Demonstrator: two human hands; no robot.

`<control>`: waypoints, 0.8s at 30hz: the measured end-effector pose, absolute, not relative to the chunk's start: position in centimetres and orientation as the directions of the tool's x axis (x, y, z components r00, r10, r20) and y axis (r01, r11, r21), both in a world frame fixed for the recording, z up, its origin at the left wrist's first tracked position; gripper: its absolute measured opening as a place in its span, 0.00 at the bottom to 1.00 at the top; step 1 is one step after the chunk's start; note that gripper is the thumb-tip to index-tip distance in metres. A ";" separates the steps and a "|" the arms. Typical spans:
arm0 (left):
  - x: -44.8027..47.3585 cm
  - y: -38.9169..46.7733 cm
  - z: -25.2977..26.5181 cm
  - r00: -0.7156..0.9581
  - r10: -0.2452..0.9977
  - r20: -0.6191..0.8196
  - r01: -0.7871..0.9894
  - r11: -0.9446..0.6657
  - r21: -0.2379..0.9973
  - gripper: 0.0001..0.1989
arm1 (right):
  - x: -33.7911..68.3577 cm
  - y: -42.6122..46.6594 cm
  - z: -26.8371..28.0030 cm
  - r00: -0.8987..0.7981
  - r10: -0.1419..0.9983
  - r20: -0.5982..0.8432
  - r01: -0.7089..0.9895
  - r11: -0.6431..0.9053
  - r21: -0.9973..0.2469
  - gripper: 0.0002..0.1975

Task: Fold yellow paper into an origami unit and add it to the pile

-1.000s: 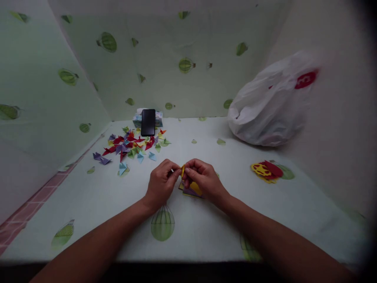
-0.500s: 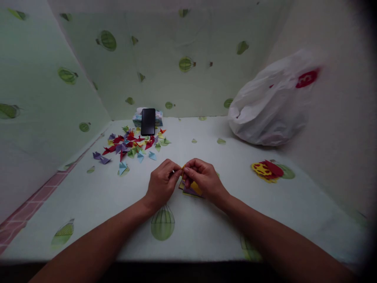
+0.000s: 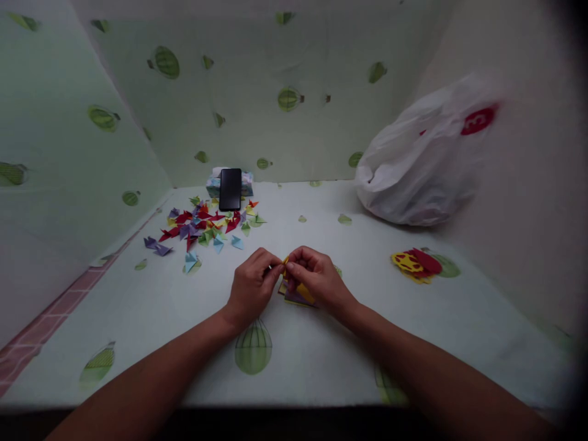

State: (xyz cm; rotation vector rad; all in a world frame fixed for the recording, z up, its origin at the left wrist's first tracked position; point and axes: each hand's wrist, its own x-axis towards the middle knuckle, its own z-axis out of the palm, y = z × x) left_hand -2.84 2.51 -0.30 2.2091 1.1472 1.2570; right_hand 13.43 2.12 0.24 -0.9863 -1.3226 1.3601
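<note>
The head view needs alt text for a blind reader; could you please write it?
A person's left hand and right hand pinch a small yellow piece near coloured sheets. Colourful folded papers lie farther off to the left, by a phone and tissue box; a white plastic bag sits at right.

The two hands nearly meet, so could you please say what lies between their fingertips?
In the head view, a yellow paper piece lies between the left hand and right hand.

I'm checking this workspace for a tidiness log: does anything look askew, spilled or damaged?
Nothing looks spilled or damaged. The black rectangular phone appears propped against the blue patterned tissue box, probably deliberately; only the small folded multicoloured papers lie scattered without order.
</note>
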 end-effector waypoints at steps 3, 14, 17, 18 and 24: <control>-2.9 2.5 -0.3 0.249 0.805 0.539 0.457 -0.588 0.667 0.08 | 13.4 2.1 0.3 -0.213 0.974 0.072 -0.123 0.046 -0.991 0.07; -2.9 2.7 -0.6 0.199 0.845 0.497 0.386 -0.533 0.752 0.06 | 13.5 2.0 0.4 -0.168 0.984 0.062 -0.099 0.046 -0.994 0.06; -2.9 2.7 -0.6 0.188 0.855 0.484 0.367 -0.518 0.772 0.06 | 13.4 2.1 0.4 -0.175 0.983 0.052 -0.102 0.034 -0.994 0.06; -2.9 2.7 -0.6 0.188 0.856 0.482 0.368 -0.516 0.774 0.06 | 13.4 2.1 0.4 -0.183 0.982 0.047 -0.105 0.028 -0.994 0.07; -2.9 2.7 -0.5 0.192 0.854 0.484 0.392 -0.519 0.760 0.07 | 13.5 2.1 0.3 -0.189 0.979 0.072 -0.069 0.060 -0.996 0.09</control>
